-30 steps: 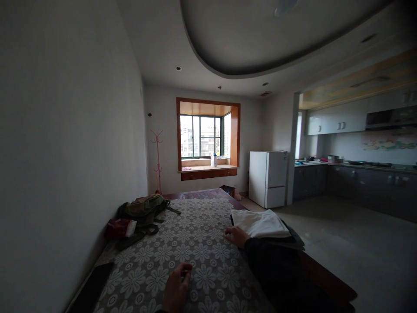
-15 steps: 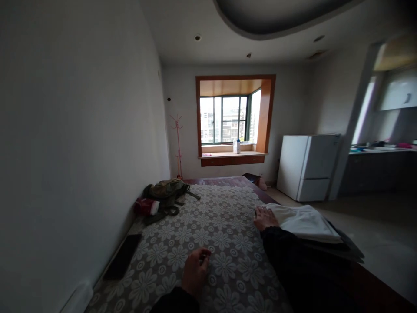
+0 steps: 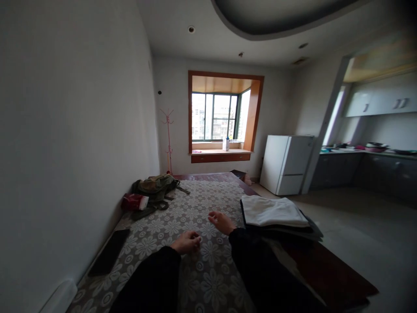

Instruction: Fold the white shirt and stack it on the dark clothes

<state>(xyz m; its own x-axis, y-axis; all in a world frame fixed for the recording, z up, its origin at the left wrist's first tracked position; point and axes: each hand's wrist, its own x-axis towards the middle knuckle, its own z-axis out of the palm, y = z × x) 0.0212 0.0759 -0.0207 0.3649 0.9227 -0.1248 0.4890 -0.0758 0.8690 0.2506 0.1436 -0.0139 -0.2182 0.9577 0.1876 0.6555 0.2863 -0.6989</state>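
My left hand (image 3: 186, 242) hovers over the flower-patterned tablecloth (image 3: 213, 278), fingers loosely bent, nothing visible in it. To its right and a little farther off, my right hand (image 3: 223, 223) reaches inward with fingers loosely extended, also holding nothing. A folded white cloth (image 3: 273, 211) tops a stack of darker folded cloths (image 3: 315, 230) at the table's right edge, just beyond my right hand. Neither hand touches the stack.
Along the wall on the left lie a dark flat slab (image 3: 110, 252), a red and white package (image 3: 134, 202) and a green backpack (image 3: 154, 187). Farther away stand a pink coat rack (image 3: 168, 139), a white refrigerator (image 3: 286, 163) and a bottle (image 3: 226, 144) on the windowsill.
My right hand has left the edge of the white cloth and moved left over the tablecloth. My left hand has moved slightly forward. The view has turned right.
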